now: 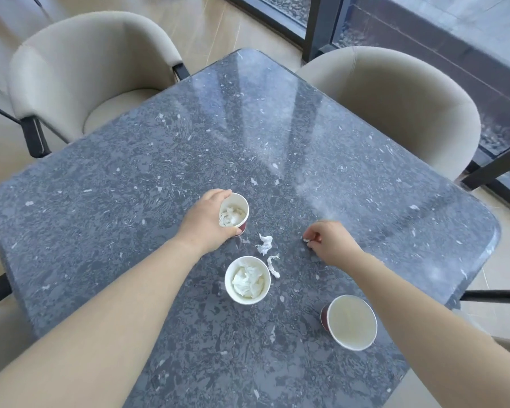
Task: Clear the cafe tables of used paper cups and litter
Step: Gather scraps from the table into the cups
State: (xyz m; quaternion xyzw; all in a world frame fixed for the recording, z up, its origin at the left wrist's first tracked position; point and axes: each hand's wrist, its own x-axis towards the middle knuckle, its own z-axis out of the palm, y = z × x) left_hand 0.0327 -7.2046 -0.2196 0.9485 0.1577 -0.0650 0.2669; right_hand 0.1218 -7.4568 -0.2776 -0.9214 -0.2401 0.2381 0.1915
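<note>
Head camera, looking down over a dark grey speckled stone surface (130, 201) with two beige armchairs pushed up to its far edges, one at far left (80, 75) and one at far right (395, 113).

Furthest left of the things in play, my left hand (206, 222) wraps its fingers around a red paper cup (236, 213) that stands upright and holds crumpled tissue; I judge I am steadying it so that it can take more litter. Just right of it and nearer me stands a second cup (247, 280), also upright and stuffed with white tissue. Between these cups and my other hand lie two loose shreds of tissue (265, 244), near each other on the stone, not yet gathered. Further right, my right hand (330, 242) is clenched with its fingertips pinching a small white scrap (306, 240) right at the surface, probably lifting it for a cup. Nearest me on the right is a third cup (349, 320), tilted toward the camera, with nothing in it.

Count: three cups, two loose shreds, one pinched scrap.
</note>
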